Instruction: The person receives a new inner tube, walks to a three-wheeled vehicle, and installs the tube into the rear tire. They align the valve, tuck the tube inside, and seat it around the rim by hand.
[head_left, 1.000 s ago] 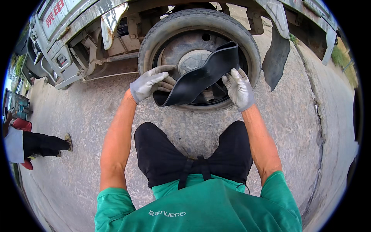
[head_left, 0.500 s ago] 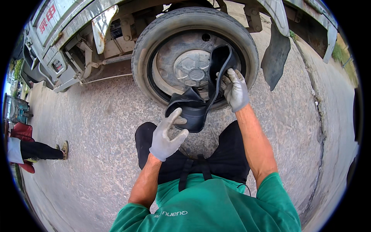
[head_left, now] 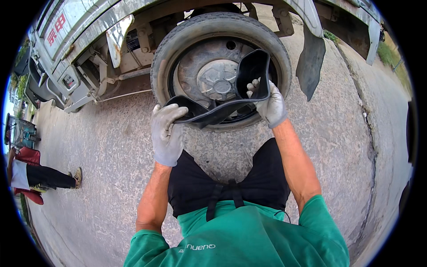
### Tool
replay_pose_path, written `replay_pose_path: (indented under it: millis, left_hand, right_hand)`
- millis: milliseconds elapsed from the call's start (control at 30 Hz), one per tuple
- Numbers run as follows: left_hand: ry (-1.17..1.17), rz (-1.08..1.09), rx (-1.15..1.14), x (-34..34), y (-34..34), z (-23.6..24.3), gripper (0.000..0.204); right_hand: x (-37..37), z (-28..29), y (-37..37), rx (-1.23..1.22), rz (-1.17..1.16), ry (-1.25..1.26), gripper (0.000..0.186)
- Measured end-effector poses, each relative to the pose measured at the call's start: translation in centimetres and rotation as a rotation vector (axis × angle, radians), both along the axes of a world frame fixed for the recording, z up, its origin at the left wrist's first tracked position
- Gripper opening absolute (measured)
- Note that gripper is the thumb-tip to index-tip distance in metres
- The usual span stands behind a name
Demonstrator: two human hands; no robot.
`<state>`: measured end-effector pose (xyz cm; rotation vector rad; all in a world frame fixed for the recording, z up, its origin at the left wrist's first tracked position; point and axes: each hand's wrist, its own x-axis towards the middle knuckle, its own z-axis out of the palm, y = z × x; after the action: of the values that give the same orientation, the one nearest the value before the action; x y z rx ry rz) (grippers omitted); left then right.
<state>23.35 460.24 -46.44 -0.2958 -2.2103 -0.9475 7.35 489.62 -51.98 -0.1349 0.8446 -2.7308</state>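
Observation:
A black rubber tire flap [head_left: 253, 69], a wide curved band, is stretched between my gloved hands in front of a truck wheel. My left hand [head_left: 167, 133] grips its left end with the fingers curled over the edge. On the other side, my right hand [head_left: 270, 107] holds the band with fingertips showing inside its loop. Behind the flap, the worn tire [head_left: 167, 55] surrounds a dusty metal wheel [head_left: 218, 80] with a raised hub. The band covers the lower right of the wheel.
The truck's body [head_left: 84, 38] and undercarriage hang low beyond the wheel. A black mud flap [head_left: 310, 66] dangles at its right. My knees are spread on rough concrete [head_left: 106, 147]. At far left stands a person [head_left: 49, 175] near a three-wheeled vehicle [head_left: 22, 131].
My left hand has moved up and left and closed on the flap's left end. The band is now drawn out wider toward the left; my right hand stays on it.

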Motion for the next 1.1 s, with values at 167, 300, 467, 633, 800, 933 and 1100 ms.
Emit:
replay_pose_path:
  millis: [167,300,467,633,800,933,1100]
  left_hand:
    - [-0.125,-0.224,0.741,-3.6,-1.3,5.2,0.022]
    - [-0.154,-0.388,0.879,-6.5,-2.3,6.0,0.021]
    - [-0.252,-0.441,0.866,-7.7,-3.3,4.8,0.024]
    - [-0.328,-0.48,0.903,-7.5,-2.9,4.6,0.025]
    - [-0.362,-0.364,0.795,-7.0,-4.6,4.6,0.022]
    - [-0.468,-0.282,0.711,-7.2,-5.0,5.9,0.02]
    - [-0.657,-0.255,0.669,-9.9,-5.2,5.5,0.026]
  right_hand:
    - [4.3,4.0,1.9,0.157,0.042,0.141,0.021]
    - [5.7,7.5,2.7,0.864,-0.268,0.297,0.025]
    - [5.3,11.2,0.3,1.478,-0.875,0.953,0.062]
    - [4.3,13.2,-1.3,1.561,-0.936,1.249,0.062]
    - [2.1,14.1,1.5,1.48,-0.294,1.427,0.031]
    - [2.0,16.1,3.1,1.564,0.573,0.884,0.036]
    - [-0.2,12.6,3.0,1.053,0.712,0.431,0.037]
